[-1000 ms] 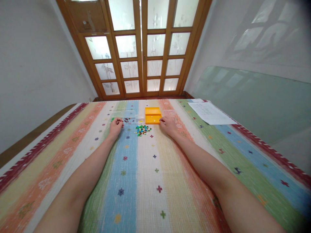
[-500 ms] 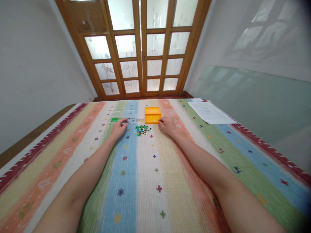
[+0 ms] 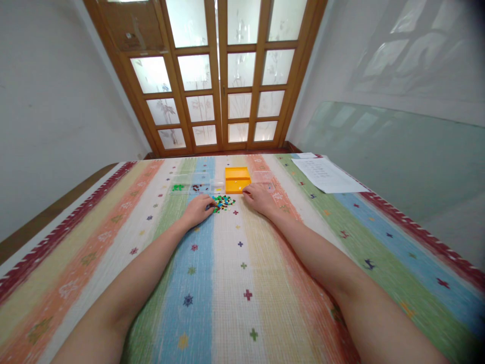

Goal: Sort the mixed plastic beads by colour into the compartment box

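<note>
Beads lie between left hand and right hand, fingers curled, grasp unclear; orange tray beyond.

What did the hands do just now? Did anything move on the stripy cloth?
The left hand moved from the clear trays rightward and nearer the person; its fingertips now reach the pile of coloured pieces. Whether it holds a piece is too small to tell. The right hand stayed by the orange tray. Trays, pile and paper did not move.
</note>
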### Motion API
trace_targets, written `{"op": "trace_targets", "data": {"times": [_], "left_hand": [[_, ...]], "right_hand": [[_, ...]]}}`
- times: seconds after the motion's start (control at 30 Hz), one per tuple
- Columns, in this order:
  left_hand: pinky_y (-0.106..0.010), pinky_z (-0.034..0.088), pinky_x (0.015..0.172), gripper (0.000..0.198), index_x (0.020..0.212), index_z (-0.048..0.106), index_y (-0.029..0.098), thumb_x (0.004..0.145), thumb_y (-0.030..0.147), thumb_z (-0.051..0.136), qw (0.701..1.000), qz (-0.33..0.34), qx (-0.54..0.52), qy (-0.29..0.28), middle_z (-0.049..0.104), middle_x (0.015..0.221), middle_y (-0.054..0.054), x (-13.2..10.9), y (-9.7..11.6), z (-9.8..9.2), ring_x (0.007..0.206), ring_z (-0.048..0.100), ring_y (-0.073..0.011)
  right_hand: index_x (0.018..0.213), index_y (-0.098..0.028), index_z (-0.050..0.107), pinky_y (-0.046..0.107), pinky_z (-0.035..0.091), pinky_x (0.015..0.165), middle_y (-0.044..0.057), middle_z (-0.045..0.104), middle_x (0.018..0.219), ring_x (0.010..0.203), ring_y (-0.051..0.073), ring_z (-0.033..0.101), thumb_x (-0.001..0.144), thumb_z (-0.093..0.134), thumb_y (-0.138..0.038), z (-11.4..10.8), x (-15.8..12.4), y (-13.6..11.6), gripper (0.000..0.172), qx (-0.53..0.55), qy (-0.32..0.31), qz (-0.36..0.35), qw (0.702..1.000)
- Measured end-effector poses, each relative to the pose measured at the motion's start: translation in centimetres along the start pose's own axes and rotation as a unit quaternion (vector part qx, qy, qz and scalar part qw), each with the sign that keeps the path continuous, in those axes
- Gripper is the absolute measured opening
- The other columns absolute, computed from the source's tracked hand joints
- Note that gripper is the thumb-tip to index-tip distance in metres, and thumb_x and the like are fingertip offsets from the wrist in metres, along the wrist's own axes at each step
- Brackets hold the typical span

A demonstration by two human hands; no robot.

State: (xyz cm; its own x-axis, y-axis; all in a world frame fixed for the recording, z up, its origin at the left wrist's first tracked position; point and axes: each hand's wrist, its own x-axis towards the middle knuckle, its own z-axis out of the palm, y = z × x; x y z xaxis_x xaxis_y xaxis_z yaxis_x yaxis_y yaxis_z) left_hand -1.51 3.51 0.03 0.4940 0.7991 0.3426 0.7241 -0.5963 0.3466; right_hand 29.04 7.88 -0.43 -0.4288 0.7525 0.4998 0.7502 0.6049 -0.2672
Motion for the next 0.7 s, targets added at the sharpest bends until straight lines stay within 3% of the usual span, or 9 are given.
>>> {"op": "trace_targets", "data": {"times": [0.2,0.4,0.7], "left_hand": [[-0.038,0.047,0.086,0.015,0.101,0.074,0.023,0.090,0.026,0.063,1.000,-0.003,-0.022,0.012,0.070,0.095,-0.006,0.1,1.3,-0.1,0.093,0.061,-0.0247],[-0.039,0.046,0.092,0.020,0.107,0.074,0.025,0.091,0.023,0.061,0.998,0.040,-0.039,-0.025,0.073,0.102,-0.005,0.1,3.0,0.4,0.100,0.062,-0.0250],[-0.041,0.045,0.094,0.016,0.096,0.074,0.023,0.090,0.020,0.060,1.000,0.018,-0.006,0.012,0.070,0.095,-0.007,0.2,0.9,0.3,0.097,0.061,-0.0251]], "right_hand": [[0.098,-0.020,0.073,0.036,0.041,0.088,0.008,0.072,0.098,0.095,0.024,0.060,0.098,0.055,-0.022,-0.2,0.0,-1.1,0.018,-0.005,-0.014,-0.015,1.000],[0.102,-0.021,0.074,0.035,0.039,0.089,0.008,0.072,0.101,0.097,0.023,0.060,0.098,0.056,-0.022,-0.6,-0.1,-2.5,0.018,0.008,-0.037,-0.056,0.998],[0.107,-0.024,0.072,0.036,0.037,0.089,0.007,0.072,0.103,0.099,0.023,0.059,0.098,0.061,-0.029,0.3,-0.4,-6.6,0.015,0.008,-0.091,-0.203,0.975]]}}
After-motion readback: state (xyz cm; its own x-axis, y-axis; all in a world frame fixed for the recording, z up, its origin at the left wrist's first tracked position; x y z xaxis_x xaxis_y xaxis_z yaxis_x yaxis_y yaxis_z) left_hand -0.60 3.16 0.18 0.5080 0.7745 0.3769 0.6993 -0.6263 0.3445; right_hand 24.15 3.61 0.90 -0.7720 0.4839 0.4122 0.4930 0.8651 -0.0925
